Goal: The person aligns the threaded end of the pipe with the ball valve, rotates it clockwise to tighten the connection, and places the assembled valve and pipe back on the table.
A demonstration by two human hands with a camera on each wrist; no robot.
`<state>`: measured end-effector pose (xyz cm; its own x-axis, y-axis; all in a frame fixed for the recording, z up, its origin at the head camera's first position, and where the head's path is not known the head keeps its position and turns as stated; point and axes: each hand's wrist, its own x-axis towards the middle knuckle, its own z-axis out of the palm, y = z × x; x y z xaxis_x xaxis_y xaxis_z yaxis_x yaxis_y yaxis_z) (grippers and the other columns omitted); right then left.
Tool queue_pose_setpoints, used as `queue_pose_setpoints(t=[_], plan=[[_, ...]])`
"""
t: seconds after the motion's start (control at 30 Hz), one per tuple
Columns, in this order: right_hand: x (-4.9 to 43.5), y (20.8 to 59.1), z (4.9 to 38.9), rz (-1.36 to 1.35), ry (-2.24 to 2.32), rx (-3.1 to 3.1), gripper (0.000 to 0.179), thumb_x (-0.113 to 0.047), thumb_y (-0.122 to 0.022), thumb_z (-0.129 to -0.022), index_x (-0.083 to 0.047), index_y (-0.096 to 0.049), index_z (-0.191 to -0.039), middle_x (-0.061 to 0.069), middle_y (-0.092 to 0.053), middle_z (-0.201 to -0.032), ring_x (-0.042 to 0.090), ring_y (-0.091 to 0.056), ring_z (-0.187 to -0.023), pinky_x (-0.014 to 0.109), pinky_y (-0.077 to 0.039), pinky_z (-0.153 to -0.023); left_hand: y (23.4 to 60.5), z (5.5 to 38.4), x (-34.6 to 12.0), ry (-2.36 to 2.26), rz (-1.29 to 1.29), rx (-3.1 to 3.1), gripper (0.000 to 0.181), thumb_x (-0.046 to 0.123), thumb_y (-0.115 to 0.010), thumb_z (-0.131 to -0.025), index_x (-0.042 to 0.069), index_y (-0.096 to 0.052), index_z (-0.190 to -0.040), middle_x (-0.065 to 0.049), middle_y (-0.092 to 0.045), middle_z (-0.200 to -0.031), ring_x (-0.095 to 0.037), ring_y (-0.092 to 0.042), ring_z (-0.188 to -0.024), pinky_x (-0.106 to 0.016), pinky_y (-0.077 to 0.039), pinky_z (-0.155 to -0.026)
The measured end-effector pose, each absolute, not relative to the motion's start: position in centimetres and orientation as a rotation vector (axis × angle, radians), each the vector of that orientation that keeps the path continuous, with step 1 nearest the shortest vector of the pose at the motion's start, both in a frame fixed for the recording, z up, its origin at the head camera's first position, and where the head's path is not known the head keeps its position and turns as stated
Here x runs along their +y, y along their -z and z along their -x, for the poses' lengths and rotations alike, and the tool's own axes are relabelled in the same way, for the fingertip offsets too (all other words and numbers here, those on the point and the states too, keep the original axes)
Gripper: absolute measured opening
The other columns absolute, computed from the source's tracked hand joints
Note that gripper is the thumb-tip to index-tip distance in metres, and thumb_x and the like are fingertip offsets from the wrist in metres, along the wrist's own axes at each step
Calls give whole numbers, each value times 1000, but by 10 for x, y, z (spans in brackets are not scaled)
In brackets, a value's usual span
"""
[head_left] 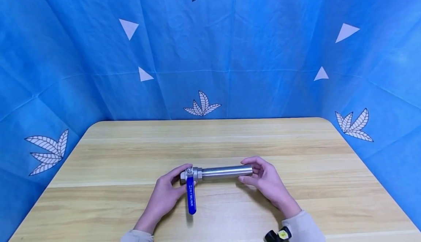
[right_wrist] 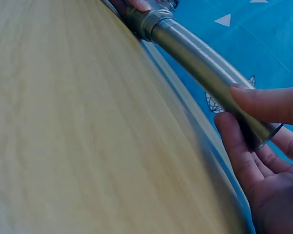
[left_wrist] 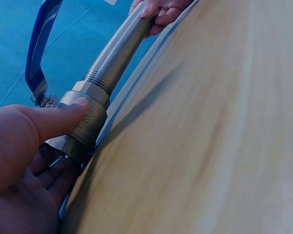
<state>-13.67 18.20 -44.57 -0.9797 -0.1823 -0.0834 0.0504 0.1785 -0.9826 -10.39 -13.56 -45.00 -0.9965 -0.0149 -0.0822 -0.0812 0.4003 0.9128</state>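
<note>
A metal ball valve (head_left: 198, 174) with a blue lever handle (head_left: 191, 196) is joined to a straight steel pipe (head_left: 227, 171). In the left wrist view, threads show where the pipe (left_wrist: 119, 51) meets the valve body (left_wrist: 90, 119). My left hand (head_left: 167, 191) grips the valve body, its thumb along the near side. At the pipe's far right end, my right hand (head_left: 264, 180) pinches it between thumb and fingers; the right wrist view shows the pipe (right_wrist: 205, 63) and its open end beside the palm. Valve and pipe lie roughly level, and the lever points toward me.
The wooden table (head_left: 131, 154) spreads under both hands, its rounded back corners against a blue patterned cloth (head_left: 197, 44). A black device with a yellow label (head_left: 283, 234) sits at the right sleeve (head_left: 304, 227).
</note>
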Motion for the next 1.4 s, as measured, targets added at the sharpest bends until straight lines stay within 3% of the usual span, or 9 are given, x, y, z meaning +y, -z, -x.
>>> queue_pose_setpoints(t=[0.3, 0.6, 0.97, 1.23, 1.4], plan=[[181, 447, 136, 77, 1908, 2278, 47, -6, -90, -84, 1, -68, -126, 19, -76, -111, 18, -76, -93, 24, -63, -82, 450, 105, -135, -1671, 103, 2581, 55, 8, -82, -94, 32, -70, -142, -4, -68, -149, -35, -57, -148, -55, -44, -127], [178, 448, 137, 64, 1884, 2261, 42, -19, -83, -96, 4, -65, -127, 17, -76, -98, 22, -77, -79, 33, -69, -74, 450, 103, -137, -1696, 77, 2581, 55, 14, -86, -92, 29, -70, -142, -8, -69, -149, -37, -58, -147, -58, -42, -128], [180, 448, 137, 135, 1871, 2278, 40, -18, -79, -99, 3, -63, -129, 17, -75, -99, 21, -76, -80, 33, -69, -73, 451, 105, -135, -1695, 81, 2573, 54, 13, -85, -93, 28, -70, -143, -5, -68, -149, -34, -57, -148, -54, -42, -128], [181, 448, 137, 150, 1861, 2259, 59, -10, -89, -87, 0, -59, -138, 18, -75, -111, 16, -73, -83, 25, -63, -70, 451, 105, -135, -1715, 47, 2586, 56, 10, -85, -92, 25, -69, -144, -6, -69, -147, -34, -59, -146, -53, -43, -127], [181, 449, 137, 131, 1855, 2266, 55, -6, -90, -84, -1, -62, -130, 19, -75, -106, 13, -70, -77, 22, -58, -61, 450, 103, -136, -1732, 11, 2591, 57, 9, -86, -90, 23, -69, -143, -10, -70, -146, -36, -61, -143, -54, -45, -126]])
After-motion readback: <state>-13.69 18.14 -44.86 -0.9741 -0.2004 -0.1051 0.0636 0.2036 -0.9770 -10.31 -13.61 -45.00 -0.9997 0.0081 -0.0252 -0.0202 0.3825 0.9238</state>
